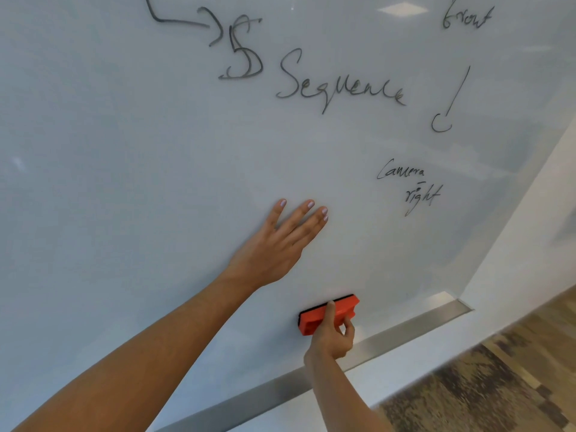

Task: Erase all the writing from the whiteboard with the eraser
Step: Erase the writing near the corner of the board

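The glossy whiteboard (124,151) fills most of the view. Black writing remains on it: the word "Sequence" (339,85) in the upper middle, an arrow and squiggle (230,42) at the top, "front" (467,17) at the top right, a long stroke with a hook (448,101), and the small words "Camera right" (411,185). My right hand (332,333) grips an orange eraser (314,316) with a black felt face, held against the board low down near the metal rail. My left hand (280,241) rests flat on the board, fingers straight, above the eraser.
A silver metal rail (405,328) runs along the board's bottom edge. A white wall (530,244) borders the board on the right. Below it is patterned brown and grey carpet (486,385).
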The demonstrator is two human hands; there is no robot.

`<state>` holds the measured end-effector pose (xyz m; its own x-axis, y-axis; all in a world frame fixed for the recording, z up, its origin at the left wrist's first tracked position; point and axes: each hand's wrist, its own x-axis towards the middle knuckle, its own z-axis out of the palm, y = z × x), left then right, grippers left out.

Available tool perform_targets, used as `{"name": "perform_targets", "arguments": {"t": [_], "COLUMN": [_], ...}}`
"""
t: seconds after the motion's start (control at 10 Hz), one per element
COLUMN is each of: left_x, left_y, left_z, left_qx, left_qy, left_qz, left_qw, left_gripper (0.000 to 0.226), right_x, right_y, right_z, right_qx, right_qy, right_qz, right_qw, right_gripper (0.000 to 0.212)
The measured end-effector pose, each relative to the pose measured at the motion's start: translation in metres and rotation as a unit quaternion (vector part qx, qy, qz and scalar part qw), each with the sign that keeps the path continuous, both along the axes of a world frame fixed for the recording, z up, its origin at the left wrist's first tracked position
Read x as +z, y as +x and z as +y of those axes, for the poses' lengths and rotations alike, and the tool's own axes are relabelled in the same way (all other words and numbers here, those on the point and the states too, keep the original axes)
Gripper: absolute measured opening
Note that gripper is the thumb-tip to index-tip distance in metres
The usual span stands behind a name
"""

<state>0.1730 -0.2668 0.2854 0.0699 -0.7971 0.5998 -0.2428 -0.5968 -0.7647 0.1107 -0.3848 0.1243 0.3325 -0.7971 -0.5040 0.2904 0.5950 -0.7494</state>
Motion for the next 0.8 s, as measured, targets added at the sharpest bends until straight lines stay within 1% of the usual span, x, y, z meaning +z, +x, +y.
{"name": "perform_targets", "arguments": {"t": [0.1,0.2,0.3,0.4,0.6,0.7,0.8], "left_x": [0.000,0.000,0.000,-0.001,-0.002,-0.002,0.000], "left_y": [0.000,0.000,0.000,0.001,0.000,0.000,-0.002], "left_z": [0.000,-0.001,0.000,-0.001,0.000,0.000,0.000], "left_qx": [0.002,-0.002,-0.005,-0.004,-0.003,-0.004,-0.008], "left_qy": [0.002,-0.003,-0.002,-0.004,-0.002,-0.003,-0.007], "left_qz": [0.004,0.007,0.006,0.004,0.006,0.006,0.005], "left_qw": [1.000,1.000,1.000,1.000,1.000,1.000,1.000], "left_gripper": [0.064,0.063,0.063,0.063,0.064,0.063,0.062], "right_x": [0.002,-0.009,-0.010,-0.006,0.011,0.004,-0.011], "right_y": [-0.002,-0.006,-0.014,-0.011,-0.004,-0.007,-0.014], "right_z": [-0.005,-0.007,0.009,0.028,0.032,0.024,0.017], "right_qx": [-0.004,0.015,0.060,0.056,0.025,0.019,0.056], "right_qy": [-0.014,0.067,0.142,0.139,0.047,0.045,0.106], "right_qz": [0.002,0.052,0.054,0.042,-0.003,0.019,0.061], "right_qw": [1.000,0.996,0.987,0.988,0.999,0.999,0.991], "right_gripper": [0.049,0.052,0.048,0.048,0.041,0.043,0.049]}}
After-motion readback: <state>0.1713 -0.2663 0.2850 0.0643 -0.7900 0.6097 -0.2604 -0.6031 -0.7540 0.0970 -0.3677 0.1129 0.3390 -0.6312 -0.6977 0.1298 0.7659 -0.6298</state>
